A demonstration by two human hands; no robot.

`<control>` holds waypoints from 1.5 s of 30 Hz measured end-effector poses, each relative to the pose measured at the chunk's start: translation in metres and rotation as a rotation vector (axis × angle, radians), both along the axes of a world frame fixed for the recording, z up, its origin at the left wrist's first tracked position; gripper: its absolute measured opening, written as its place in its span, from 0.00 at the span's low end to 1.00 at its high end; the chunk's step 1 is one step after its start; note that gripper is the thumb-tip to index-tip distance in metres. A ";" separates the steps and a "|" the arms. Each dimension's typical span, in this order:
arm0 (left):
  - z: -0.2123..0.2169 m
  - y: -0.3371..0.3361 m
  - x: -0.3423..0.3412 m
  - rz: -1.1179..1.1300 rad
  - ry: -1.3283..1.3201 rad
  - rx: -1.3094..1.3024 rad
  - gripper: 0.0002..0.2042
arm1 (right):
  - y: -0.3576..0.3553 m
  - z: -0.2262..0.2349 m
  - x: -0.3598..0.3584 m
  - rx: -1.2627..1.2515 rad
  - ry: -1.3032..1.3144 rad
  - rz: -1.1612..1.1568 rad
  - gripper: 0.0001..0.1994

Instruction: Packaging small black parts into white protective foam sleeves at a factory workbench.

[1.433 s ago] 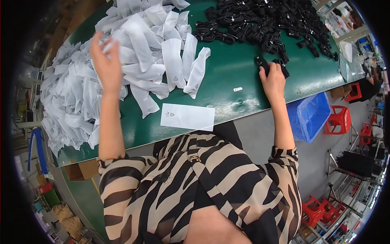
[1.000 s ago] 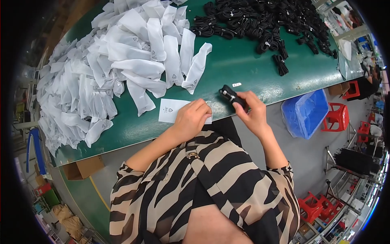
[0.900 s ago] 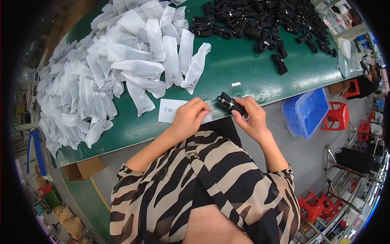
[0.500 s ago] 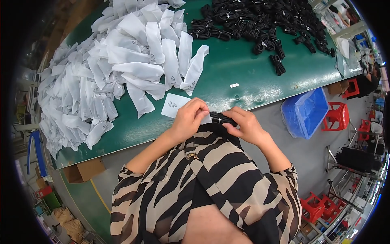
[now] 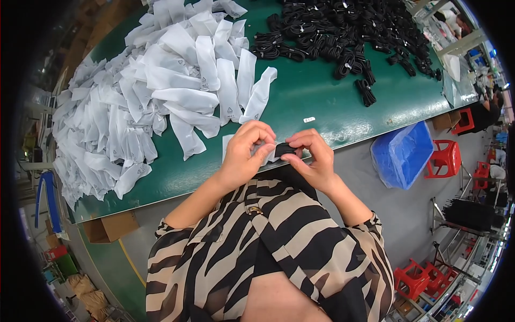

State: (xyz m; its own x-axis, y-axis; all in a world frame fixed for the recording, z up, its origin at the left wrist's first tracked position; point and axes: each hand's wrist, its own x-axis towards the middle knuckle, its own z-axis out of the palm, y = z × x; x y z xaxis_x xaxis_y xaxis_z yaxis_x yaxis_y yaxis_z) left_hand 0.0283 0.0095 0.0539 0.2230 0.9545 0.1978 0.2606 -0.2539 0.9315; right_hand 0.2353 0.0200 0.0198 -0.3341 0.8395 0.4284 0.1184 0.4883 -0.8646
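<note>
My left hand and my right hand meet at the near edge of the green table. Together they hold a small white plastic bag with a coiled black cable going into its mouth. The left hand pinches the bag's open end; the right hand's fingers grip the cable bundle. A large heap of empty white bags lies to the left on the table. A pile of coiled black cables lies at the far right.
A small white label lies on the table just beyond my hands. A blue bin and red stools stand on the floor to the right. A cardboard box sits under the table's left end.
My right hand fetched a black cable from the pile and my left hand took a white bag; both came back to the table's near edge, where the cable now enters the bag.
</note>
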 end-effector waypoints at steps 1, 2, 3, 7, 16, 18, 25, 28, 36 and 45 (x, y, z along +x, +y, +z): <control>0.003 0.002 -0.001 0.004 0.021 0.058 0.05 | 0.002 0.000 -0.007 0.004 0.000 0.001 0.12; 0.005 0.004 -0.001 0.009 0.042 0.117 0.04 | 0.004 0.000 -0.015 -0.024 0.046 -0.082 0.12; 0.007 0.005 -0.003 0.018 0.045 0.127 0.04 | 0.008 0.001 -0.021 -0.048 0.095 -0.158 0.11; 0.016 0.015 -0.019 0.108 -0.156 0.062 0.02 | 0.011 0.021 -0.026 -0.143 0.153 0.155 0.13; 0.033 0.035 -0.118 0.666 0.265 0.450 0.23 | 0.061 -0.001 -0.044 0.093 -0.353 -0.214 0.42; 0.008 0.019 -0.120 0.581 0.743 0.515 0.36 | 0.065 -0.016 -0.066 0.091 -0.443 -0.180 0.50; -0.036 0.008 -0.121 0.499 1.001 0.237 0.48 | 0.097 -0.028 -0.149 0.280 -0.598 -0.195 0.51; -0.045 0.022 -0.140 0.525 1.018 0.272 0.48 | 0.110 -0.035 -0.171 0.301 -0.583 -0.168 0.51; -0.048 0.061 -0.175 0.573 0.995 0.349 0.48 | 0.144 -0.042 -0.216 0.340 -0.566 -0.215 0.49; -0.052 0.087 -0.179 0.665 1.020 0.323 0.47 | 0.201 -0.051 -0.239 0.417 -0.547 -0.297 0.45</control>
